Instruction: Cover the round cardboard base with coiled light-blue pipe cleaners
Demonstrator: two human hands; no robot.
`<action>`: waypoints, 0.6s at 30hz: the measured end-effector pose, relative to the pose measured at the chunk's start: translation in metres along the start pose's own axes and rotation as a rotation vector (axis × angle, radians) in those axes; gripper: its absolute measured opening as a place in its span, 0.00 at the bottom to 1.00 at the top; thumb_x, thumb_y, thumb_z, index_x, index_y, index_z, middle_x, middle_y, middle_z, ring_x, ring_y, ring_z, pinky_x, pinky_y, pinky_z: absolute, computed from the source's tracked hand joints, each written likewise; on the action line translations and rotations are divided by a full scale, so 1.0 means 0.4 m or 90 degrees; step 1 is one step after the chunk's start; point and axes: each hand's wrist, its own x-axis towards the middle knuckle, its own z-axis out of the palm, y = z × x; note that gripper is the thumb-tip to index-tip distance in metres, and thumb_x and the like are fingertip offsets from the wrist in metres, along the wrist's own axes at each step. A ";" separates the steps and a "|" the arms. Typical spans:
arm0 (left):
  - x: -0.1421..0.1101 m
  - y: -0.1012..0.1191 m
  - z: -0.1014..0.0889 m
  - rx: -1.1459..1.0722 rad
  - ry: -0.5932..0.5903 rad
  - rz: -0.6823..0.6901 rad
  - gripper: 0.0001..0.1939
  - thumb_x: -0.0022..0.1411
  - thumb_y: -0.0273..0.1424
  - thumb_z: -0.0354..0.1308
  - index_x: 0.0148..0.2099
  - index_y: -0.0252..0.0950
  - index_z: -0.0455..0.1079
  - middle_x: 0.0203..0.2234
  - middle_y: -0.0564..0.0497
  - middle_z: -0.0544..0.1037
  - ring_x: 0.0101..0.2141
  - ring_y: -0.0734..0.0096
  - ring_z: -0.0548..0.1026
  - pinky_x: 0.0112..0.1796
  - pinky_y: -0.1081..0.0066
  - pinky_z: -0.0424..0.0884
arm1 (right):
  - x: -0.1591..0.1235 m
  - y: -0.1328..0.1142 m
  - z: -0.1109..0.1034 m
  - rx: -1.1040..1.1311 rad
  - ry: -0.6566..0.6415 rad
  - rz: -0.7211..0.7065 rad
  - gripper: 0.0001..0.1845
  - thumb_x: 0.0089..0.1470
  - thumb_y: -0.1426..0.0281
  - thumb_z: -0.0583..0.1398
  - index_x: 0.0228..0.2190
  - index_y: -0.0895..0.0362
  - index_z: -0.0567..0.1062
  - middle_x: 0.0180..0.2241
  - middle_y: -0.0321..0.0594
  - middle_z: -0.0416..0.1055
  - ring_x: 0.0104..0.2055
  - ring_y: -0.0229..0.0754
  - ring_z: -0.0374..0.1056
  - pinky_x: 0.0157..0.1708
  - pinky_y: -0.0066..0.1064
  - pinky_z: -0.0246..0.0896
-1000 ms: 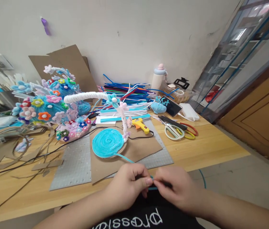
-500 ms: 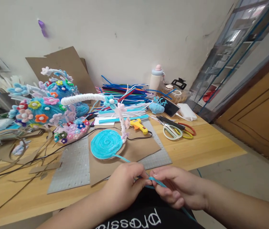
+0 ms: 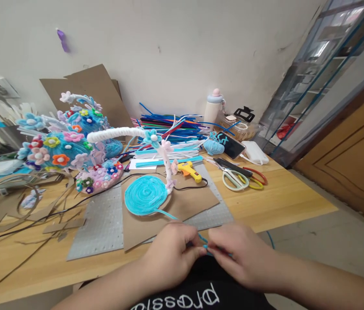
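Note:
My left hand (image 3: 172, 254) and my right hand (image 3: 238, 254) meet at the near table edge, both pinched on a turquoise pipe cleaner (image 3: 203, 240). That strand runs back to a flat turquoise spiral disc (image 3: 145, 194) lying on a piece of cardboard (image 3: 188, 202). A white fuzzy arch with small flowers (image 3: 165, 150) rises over the disc. The fingers of both hands are closed around the strand where its ends meet.
A yellow glue gun (image 3: 190, 169) and scissors (image 3: 238, 176) lie behind the disc. A pile of coloured pipe cleaners (image 3: 169, 125), a bottle (image 3: 214, 105) and a phone (image 3: 231, 145) sit by the wall. Flower-covered blue pieces (image 3: 62, 142) stand left, with cardboard scraps (image 3: 4, 202).
Half a second ago my right hand was turned palm up with the strand running across it; now it has rolled over and pinches the strand close against my left fingers.

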 end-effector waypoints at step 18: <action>-0.001 -0.033 -0.016 -0.316 0.005 0.048 0.19 0.58 0.38 0.62 0.51 0.39 0.70 0.51 0.44 0.70 0.51 0.59 0.67 0.53 0.59 0.57 | -0.001 0.091 -0.192 -0.480 0.446 -0.284 0.16 0.56 0.80 0.56 0.39 0.49 0.77 0.31 0.40 0.71 0.38 0.45 0.64 0.41 0.41 0.58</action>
